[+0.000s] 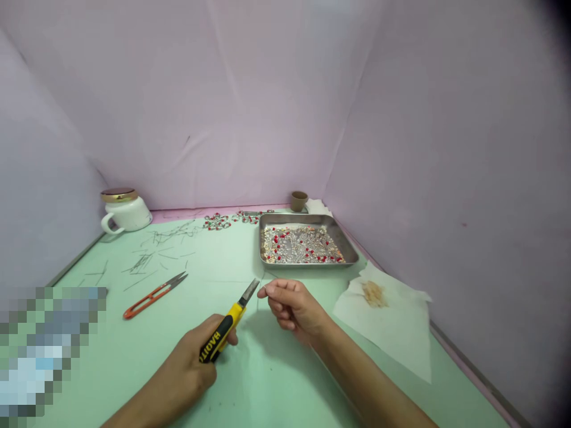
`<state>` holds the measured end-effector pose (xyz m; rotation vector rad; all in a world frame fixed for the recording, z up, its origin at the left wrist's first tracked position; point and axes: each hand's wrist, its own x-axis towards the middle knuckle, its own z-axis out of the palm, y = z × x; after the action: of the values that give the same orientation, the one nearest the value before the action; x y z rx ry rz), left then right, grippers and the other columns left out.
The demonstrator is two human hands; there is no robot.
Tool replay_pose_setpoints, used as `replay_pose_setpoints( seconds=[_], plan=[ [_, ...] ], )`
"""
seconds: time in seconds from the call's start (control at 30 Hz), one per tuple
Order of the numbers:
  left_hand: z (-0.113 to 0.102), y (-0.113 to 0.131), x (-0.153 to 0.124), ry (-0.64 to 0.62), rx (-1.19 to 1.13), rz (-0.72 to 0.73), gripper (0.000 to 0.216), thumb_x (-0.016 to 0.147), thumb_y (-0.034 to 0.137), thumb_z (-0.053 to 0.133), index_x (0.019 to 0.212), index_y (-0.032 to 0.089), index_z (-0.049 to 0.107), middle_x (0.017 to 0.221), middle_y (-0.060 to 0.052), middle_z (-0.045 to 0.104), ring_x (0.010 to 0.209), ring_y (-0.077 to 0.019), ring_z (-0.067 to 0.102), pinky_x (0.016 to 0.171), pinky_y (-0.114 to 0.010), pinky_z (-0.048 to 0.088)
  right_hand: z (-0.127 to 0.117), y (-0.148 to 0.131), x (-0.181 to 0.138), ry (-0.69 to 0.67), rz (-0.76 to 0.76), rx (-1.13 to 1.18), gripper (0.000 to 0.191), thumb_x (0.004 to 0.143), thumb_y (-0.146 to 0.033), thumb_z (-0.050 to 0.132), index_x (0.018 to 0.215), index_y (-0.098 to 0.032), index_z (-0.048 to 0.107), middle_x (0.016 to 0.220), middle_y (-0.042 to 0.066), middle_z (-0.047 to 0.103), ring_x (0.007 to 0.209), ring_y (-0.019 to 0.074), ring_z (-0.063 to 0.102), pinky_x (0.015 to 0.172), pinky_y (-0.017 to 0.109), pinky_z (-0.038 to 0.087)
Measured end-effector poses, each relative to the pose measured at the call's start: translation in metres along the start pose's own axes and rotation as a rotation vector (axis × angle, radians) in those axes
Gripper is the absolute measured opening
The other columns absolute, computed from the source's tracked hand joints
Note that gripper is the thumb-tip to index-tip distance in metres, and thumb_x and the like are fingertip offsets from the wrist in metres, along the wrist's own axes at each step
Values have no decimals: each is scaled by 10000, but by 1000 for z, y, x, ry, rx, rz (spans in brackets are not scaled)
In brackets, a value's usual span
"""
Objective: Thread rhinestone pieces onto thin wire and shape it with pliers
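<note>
My left hand [198, 356] is wrapped round the handle of a yellow and black utility knife [223, 333]. Its metal blade points up and away, the tip close to my right fingertips. My right hand [288, 306] is closed in a pinch of thumb and forefinger just right of the blade. Faint thin strands show near those fingertips, but whatever sits in the pinch is too small to make out. Beyond the hands stands a metal tray [307, 266] holding many small clear, gold and red beads [297, 246].
Orange thread snips [156, 295] lie at left, near scattered thin dark strands [143, 261]. Red-beaded pieces [217, 222] rest at the back. A lidded white mug [129, 215], a small brown cup [298, 201] and white paper [392, 327] bearing a tan clump [373, 294] surround the workspace.
</note>
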<state>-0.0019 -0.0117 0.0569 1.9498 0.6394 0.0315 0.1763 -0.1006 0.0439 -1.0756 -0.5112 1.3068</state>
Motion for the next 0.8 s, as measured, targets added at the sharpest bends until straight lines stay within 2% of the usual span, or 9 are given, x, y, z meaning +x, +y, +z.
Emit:
replay_pose_setpoints(
  seconds=[0.07, 0.13, 0.23, 0.3, 0.43, 0.57, 0.7, 0.8],
  plan=[
    [-3, -1, -1, -34, -100, 3, 358, 484, 134, 371, 824, 196, 463, 669, 21, 443, 631, -148, 411, 572, -255, 339, 5, -4, 2, 58, -56, -123, 168, 659, -283, 601, 701, -121, 599, 421, -89, 331, 345, 19, 203, 308, 150, 126],
    [-5, -4, -2, -43, -190, 6, 376, 493, 113, 380, 848, 194, 473, 655, 28, 437, 603, -132, 394, 539, -242, 320, 9, -9, 6, 106, -133, -306, 164, 663, -285, 584, 682, -124, 606, 423, -72, 388, 343, 29, 273, 323, 161, 180],
    [-8, -9, -1, 15, -251, -27, 420, 479, 78, 377, 870, 192, 479, 711, 17, 488, 627, -135, 429, 527, -233, 319, 13, -16, 13, 114, -280, -602, 153, 687, -261, 541, 703, -141, 634, 503, -28, 503, 420, 68, 426, 388, 184, 294],
    [-11, -10, -1, 51, -229, -47, 412, 483, 71, 385, 865, 190, 481, 748, 8, 511, 644, -141, 446, 533, -234, 329, 15, -20, 19, 101, -345, -729, 154, 700, -235, 514, 715, -153, 643, 541, -17, 533, 471, 84, 461, 438, 197, 333],
    [-16, -1, -3, 73, -148, 17, 278, 535, 81, 396, 784, 190, 456, 722, 18, 466, 628, -129, 419, 553, -237, 340, 21, -24, 31, 92, -363, -774, 138, 699, -195, 490, 668, -146, 615, 521, -30, 505, 458, 72, 407, 450, 190, 316],
    [-18, 4, -5, 120, -27, 94, 190, 550, 75, 376, 698, 193, 393, 678, 26, 418, 608, -126, 395, 553, -237, 337, 29, -25, 35, 106, -420, -816, 195, 728, -240, 476, 591, -141, 571, 483, -39, 449, 438, 66, 352, 435, 187, 280],
    [-19, 7, -7, 144, 75, 98, 188, 603, 65, 344, 731, 201, 368, 740, 13, 456, 698, -145, 434, 636, -243, 364, 34, -28, 32, 102, -489, -884, 215, 740, -245, 468, 570, -146, 556, 483, -35, 449, 448, 72, 362, 439, 190, 275],
    [-20, 9, -9, 134, 78, 65, 190, 674, 97, 349, 826, 210, 351, 801, 9, 458, 743, -144, 446, 683, -240, 373, 36, -31, 28, 110, -527, -886, 205, 737, -234, 468, 572, -146, 555, 494, -27, 464, 458, 82, 385, 440, 194, 281]
  ],
)
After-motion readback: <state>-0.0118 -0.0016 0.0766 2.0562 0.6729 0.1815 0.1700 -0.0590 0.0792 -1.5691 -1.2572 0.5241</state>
